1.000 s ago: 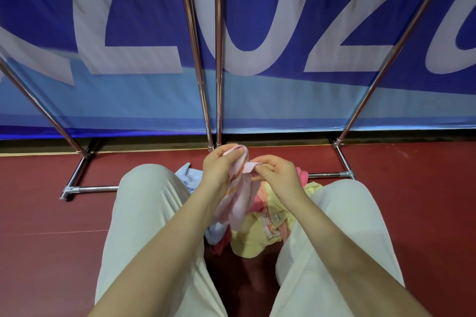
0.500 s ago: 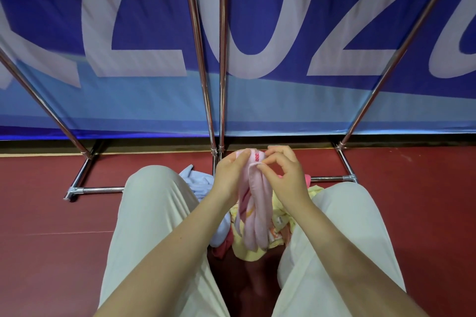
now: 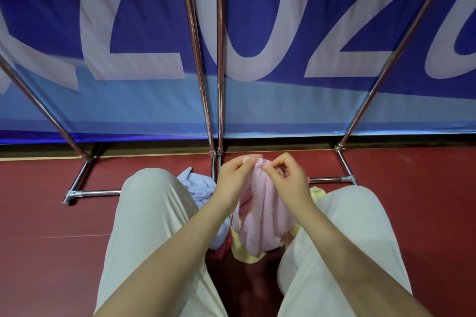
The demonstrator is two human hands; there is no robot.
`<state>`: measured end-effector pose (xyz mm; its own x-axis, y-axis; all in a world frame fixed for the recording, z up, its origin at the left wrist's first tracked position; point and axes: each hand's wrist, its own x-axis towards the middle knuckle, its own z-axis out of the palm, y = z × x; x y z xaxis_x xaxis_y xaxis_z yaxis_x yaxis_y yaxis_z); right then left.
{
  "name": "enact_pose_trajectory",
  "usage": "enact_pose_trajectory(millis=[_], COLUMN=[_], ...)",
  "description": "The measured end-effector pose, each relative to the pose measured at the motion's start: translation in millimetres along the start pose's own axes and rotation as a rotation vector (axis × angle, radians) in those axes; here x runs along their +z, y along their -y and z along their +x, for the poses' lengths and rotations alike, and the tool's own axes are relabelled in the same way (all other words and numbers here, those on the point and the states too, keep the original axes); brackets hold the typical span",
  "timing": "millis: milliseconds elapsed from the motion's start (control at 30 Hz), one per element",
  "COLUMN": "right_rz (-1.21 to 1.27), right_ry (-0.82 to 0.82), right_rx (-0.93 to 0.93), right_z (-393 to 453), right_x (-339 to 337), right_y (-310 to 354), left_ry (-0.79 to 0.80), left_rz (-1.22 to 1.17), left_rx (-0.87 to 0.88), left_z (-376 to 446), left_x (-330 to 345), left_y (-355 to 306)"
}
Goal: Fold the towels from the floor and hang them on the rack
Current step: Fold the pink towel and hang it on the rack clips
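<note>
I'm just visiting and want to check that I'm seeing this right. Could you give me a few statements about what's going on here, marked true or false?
1. Both hands hold the pink towel by its top edge. True: the left hand and the right hand pinch it close together.
2. The pink towel already hangs on the rack. False: it dangles from the hands, and the rack poles in view are bare.
3. More towels lie on the floor between the knees. True: a light blue towel and a yellow towel show there.
4. The floor is green. False: the floor is dark red.
</note>
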<state>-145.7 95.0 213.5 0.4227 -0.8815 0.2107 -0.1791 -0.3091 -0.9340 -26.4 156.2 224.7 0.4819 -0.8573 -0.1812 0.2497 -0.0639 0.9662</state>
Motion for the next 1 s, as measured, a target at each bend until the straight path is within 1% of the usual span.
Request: enact_pose_trajectory(millis=[133, 233, 400, 467, 533, 600, 700, 800, 933, 1000], right_rz=[0.016, 0.014, -0.025, -0.025, -0.020, -0.007, 0.041, 0.065, 0.156, 0.171], right_ry=[-0.049, -0.064, 0.002, 0.005, -0.030, -0.055, -0.027, 0.010, -0.020, -0.032], right_rx=[0.017, 0.033, 0.071, 0.059, 0.003, -0.009, 0.053, 0.056, 0.060, 0.067], right_z=[-0.9, -1.4, -4.4, -5.0, -4.8, -3.7, -1.7, -0.4, 2.8, 5.0], right_x=[-3.9, -6.4, -1.5, 1.7, 3.3, 3.0, 3.8, 10.0, 16.8, 17.9], right_y=[-2.2, -2.8, -1.8, -1.1, -0.2, 2.2, 6.5, 11.2, 15.3, 14.6], left_ry=[-0.001, -0.019, -0.070, -0.082, -0.112, -0.147, -0.200, -0.169, -0.133, -0.111], left_rz=[0.096, 0.068, -0.005, -0.045, -0.072, -0.065, -0.026, -0.100, -0.131, -0.188], left_rx=[0.005, -0.002, -0.055, -0.080, -0.112, -0.117, -0.110, -0.126, -0.080, -0.076], left_z=[2.7, 3.7, 7.8, 8.2, 9.3, 11.3, 12.5, 9.8, 10.1, 11.4], left_x=[-3.6, -5.7, -14.3, -16.5, -17.3, -17.9, -16.4, -9.5, -3.0, -1.8], left_y=[5.4, 8.6, 11.8, 11.7, 11.7, 12.3, 13.2, 14.0, 15.6, 14.9])
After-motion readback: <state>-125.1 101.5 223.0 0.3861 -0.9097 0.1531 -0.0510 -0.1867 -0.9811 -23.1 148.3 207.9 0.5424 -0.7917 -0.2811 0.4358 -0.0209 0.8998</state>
